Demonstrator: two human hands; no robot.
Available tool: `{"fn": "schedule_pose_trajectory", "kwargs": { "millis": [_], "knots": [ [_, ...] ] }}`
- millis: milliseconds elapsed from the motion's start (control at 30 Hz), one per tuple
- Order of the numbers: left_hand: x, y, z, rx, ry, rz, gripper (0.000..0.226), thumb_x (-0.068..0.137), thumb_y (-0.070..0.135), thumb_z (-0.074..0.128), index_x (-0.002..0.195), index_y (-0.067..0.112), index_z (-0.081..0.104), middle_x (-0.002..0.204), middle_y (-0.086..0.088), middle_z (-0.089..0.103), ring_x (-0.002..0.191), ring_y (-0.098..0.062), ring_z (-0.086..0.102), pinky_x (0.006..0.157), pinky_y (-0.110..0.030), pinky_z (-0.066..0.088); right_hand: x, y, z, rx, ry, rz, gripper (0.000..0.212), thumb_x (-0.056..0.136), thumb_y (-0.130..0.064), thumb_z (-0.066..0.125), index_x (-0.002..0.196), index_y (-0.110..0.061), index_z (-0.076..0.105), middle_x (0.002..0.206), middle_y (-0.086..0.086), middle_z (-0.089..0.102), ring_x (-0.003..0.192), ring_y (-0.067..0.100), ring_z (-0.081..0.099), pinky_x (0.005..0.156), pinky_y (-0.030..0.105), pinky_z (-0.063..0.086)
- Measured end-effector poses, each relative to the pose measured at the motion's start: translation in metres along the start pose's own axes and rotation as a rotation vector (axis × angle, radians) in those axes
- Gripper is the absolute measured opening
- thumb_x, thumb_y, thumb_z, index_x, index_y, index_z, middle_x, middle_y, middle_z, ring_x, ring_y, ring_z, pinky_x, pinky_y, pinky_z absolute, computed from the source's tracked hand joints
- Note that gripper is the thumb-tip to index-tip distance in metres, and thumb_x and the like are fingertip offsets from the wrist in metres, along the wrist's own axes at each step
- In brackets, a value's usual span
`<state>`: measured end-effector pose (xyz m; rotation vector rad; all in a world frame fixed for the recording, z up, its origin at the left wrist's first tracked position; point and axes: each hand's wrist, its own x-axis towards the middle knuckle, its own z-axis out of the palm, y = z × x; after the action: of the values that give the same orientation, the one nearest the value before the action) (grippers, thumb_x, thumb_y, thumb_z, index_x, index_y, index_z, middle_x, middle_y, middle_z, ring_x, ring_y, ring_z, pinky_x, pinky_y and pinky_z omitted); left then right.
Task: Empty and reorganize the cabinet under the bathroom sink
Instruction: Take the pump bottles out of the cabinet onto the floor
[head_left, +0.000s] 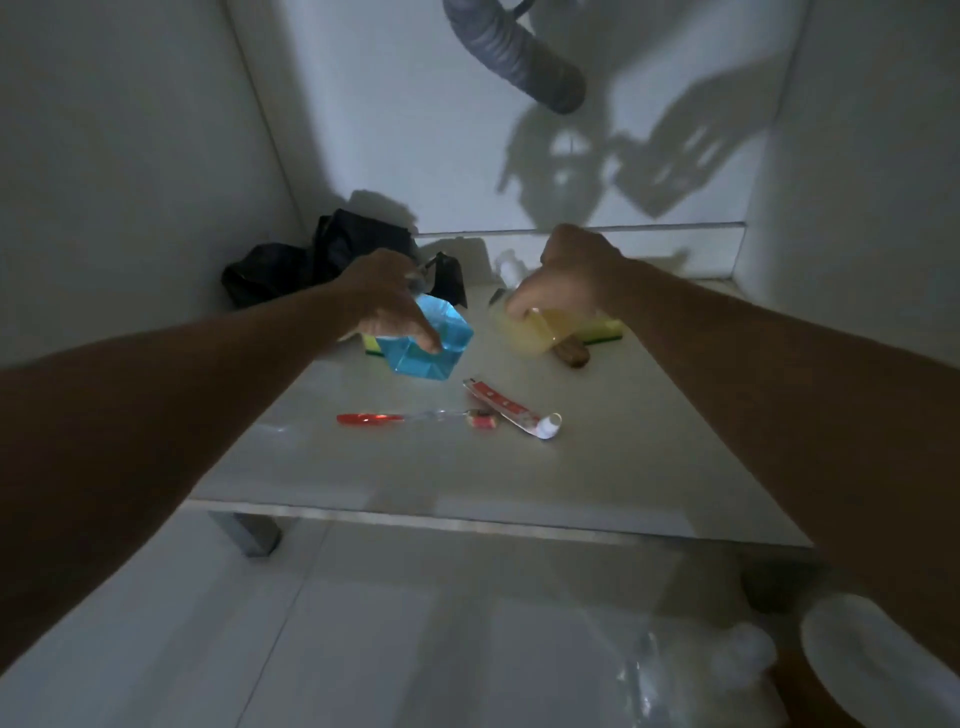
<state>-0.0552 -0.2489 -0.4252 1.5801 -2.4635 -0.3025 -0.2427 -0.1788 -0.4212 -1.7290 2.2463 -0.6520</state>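
Head view, looking into the open cabinet (156, 156) under the sink; light is dim. Both bare arms reach in over the cabinet floor (415, 467).

Left hand (387, 299): fingers curled round a blue faceted bottle (431, 345), thumb pressed on its side. The bottle is tilted, its clear pump top partly hidden behind the hand. Cannot tell whether its base touches the floor.

Right hand (566, 275): fingers closed over the upper part of a yellow bottle (524, 332) of pale liquid, also tilted. A white cap or pump shows just behind this hand; too blurred to say what it belongs to.

Behind the yellow bottle, a yellow and green sponge (608, 330) lies flat, with a brown object (571, 356) just beside it, identity unclear. A second bit of yellow and green shows under the left edge of the blue bottle.

Back left corner: a crumpled black cloth or bag (311, 254) against the side wall.

Mid floor, nearer the camera: a red-handled toothbrush (415, 417) lying flat, its head touching a red and white toothpaste tube (511, 408) with a white cap, set at an angle.

Top: a grey corrugated drain hose (519, 52) hangs down; shadows of hands and bottles fall on the back wall.

Bottom right, outside the cabinet: a white round object (872, 654), blurred.
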Motion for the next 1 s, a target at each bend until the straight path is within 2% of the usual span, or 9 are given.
{"fn": "schedule_pose_trajectory", "kwargs": {
  "millis": [100,167,233,300,500,600,700,867,1000],
  "knots": [
    [-0.020,0.001,-0.012,0.019,-0.041,0.065,0.074,0.049,0.030,0.092,0.113,0.006,0.063,0.104,-0.006,0.064,0.092,-0.023,0.061,0.080,-0.034,0.054,-0.024,-0.010,-0.012,0.043,-0.045,0.042,0.031,0.056,-0.027,0.080,0.065,-0.009,0.057,0.055,0.001,0.048,0.050,0.020,0.048,0.047,0.022,0.034],
    [-0.039,0.003,-0.020,0.044,-0.050,0.121,0.075,0.049,0.031,0.092,0.114,0.007,0.064,0.104,-0.007,0.065,0.093,-0.024,0.062,0.086,-0.039,0.055,-0.044,-0.013,-0.020,0.055,-0.096,0.068,0.031,0.056,-0.024,0.079,0.071,-0.007,0.058,0.063,0.005,0.053,0.054,0.022,0.053,0.051,0.024,0.042],
    [-0.061,0.001,-0.029,0.040,-0.082,0.178,0.069,0.048,0.033,0.091,0.108,0.010,0.065,0.100,-0.005,0.066,0.089,-0.022,0.063,0.083,-0.037,0.056,-0.066,-0.021,-0.021,0.086,-0.176,0.086,0.041,0.053,-0.022,0.080,0.086,-0.004,0.064,0.084,0.013,0.065,0.074,0.029,0.067,0.070,0.036,0.057],
    [-0.081,0.003,-0.033,0.050,-0.157,0.231,0.062,0.047,0.036,0.091,0.100,0.013,0.067,0.096,-0.001,0.067,0.086,-0.018,0.064,0.081,-0.036,0.057,-0.087,-0.022,-0.020,0.109,-0.251,0.094,0.045,0.056,-0.016,0.082,0.096,-0.004,0.066,0.100,0.015,0.066,0.093,0.033,0.066,0.082,0.043,0.058],
    [-0.139,0.007,-0.009,0.128,-0.386,0.372,0.054,0.049,0.038,0.090,0.097,0.024,0.069,0.087,0.011,0.068,0.080,-0.008,0.064,0.074,-0.028,0.055,-0.156,-0.018,-0.001,-0.003,-0.510,0.052,0.037,0.062,-0.012,0.085,0.096,-0.010,0.069,0.093,0.000,0.063,0.088,0.018,0.058,0.073,0.030,0.052],
    [-0.157,0.000,0.025,0.184,-0.476,0.431,0.059,0.048,0.040,0.090,0.101,0.025,0.068,0.088,0.014,0.063,0.079,-0.006,0.060,0.071,-0.025,0.053,-0.181,-0.006,0.031,-0.098,-0.595,-0.005,0.041,0.052,-0.017,0.088,0.088,-0.007,0.070,0.085,0.004,0.066,0.081,0.023,0.063,0.067,0.038,0.049],
    [-0.165,-0.009,0.066,0.252,-0.550,0.455,0.066,0.049,0.043,0.089,0.108,0.025,0.064,0.103,0.008,0.060,0.092,-0.014,0.058,0.080,-0.029,0.053,-0.196,0.019,0.064,-0.173,-0.629,-0.009,0.040,0.058,-0.013,0.085,0.092,-0.009,0.065,0.085,-0.003,0.062,0.079,0.016,0.060,0.069,0.033,0.050],
    [-0.172,-0.019,0.134,0.348,-0.623,0.457,0.080,0.058,0.039,0.087,0.126,0.018,0.051,0.124,0.001,0.050,0.113,-0.021,0.052,0.090,-0.038,0.052,-0.209,0.067,0.119,-0.240,-0.559,-0.003,0.055,0.045,-0.029,0.084,0.095,-0.018,0.065,0.106,-0.003,0.061,0.097,0.020,0.061,0.084,0.040,0.053],
    [-0.170,-0.022,0.175,0.353,-0.605,0.489,0.076,0.059,0.038,0.086,0.123,0.013,0.054,0.118,-0.005,0.056,0.113,-0.023,0.052,0.089,-0.039,0.053,-0.215,0.088,0.151,-0.470,-0.520,-0.062,0.077,0.058,-0.043,0.083,0.127,-0.026,0.054,0.125,-0.007,0.056,0.117,0.018,0.049,0.101,0.038,0.038]
  ]
}}
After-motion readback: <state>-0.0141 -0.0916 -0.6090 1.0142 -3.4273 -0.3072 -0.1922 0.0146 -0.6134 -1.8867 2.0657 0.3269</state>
